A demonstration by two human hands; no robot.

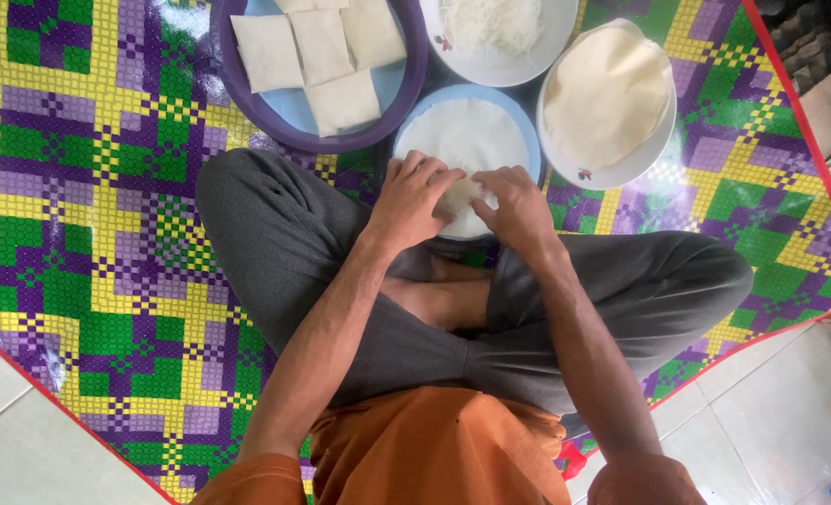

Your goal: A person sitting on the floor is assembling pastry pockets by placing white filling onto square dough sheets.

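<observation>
Both hands folding a wrapper on the blue plate.
My left hand [414, 198] and right hand [520, 206] pinch the wrapper [467, 140] on the blue plate [528, 131] just ahead; each grip is narrow, equally near.

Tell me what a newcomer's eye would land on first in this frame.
Probably the bright checked mat in green, yellow and purple, covering the floor. At centre, the left hand and right hand fold a white wrapper on a blue plate; folded parcels fill a purple dish behind.
</observation>
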